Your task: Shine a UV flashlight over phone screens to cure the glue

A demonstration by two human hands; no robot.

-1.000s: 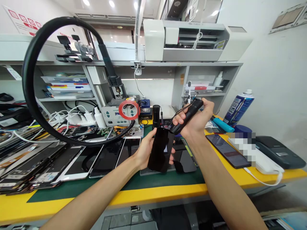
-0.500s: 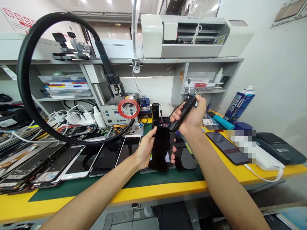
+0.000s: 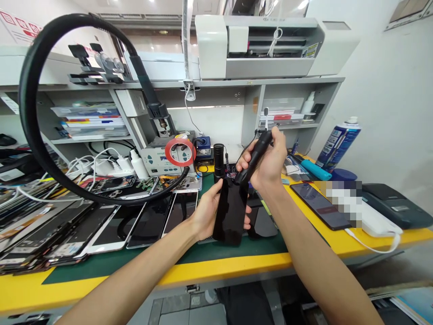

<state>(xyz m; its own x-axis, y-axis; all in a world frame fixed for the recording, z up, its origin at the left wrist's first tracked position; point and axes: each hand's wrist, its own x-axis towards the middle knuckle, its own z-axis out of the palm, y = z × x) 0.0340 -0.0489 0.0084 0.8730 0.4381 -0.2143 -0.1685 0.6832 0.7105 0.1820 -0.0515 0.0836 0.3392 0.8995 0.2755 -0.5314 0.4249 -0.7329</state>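
My left hand [image 3: 205, 210] is closed round the edges of a black smartphone [image 3: 230, 216], thumb on the near side and fingertips showing past its right edge. The glossy dark face is turned toward me. In my right hand [image 3: 267, 164] a slim black flashlight [image 3: 254, 158] is gripped on a slant, its lower end at the phone's top edge; I cannot tell whether they touch. Behind the phone stands a second black flashlight [image 3: 219, 159], upright, with a strap beside it. Another dark phone [image 3: 262, 221] lies on the green mat [image 3: 199, 257] under my right wrist.
Several phones and screens [image 3: 111, 228] lie in rows at the left. A thick black hose [image 3: 25, 104] arches over them from a rework station [image 3: 158, 155] with red tape [image 3: 168, 153]. At the right are a phone [image 3: 318, 205], a white power strip [image 3: 379, 221] and a spray can [image 3: 338, 144].
The phone has turned slightly, its lower end shifting right. My right hand and the flashlight have moved a little left and down toward it. The camera view has shifted slightly.
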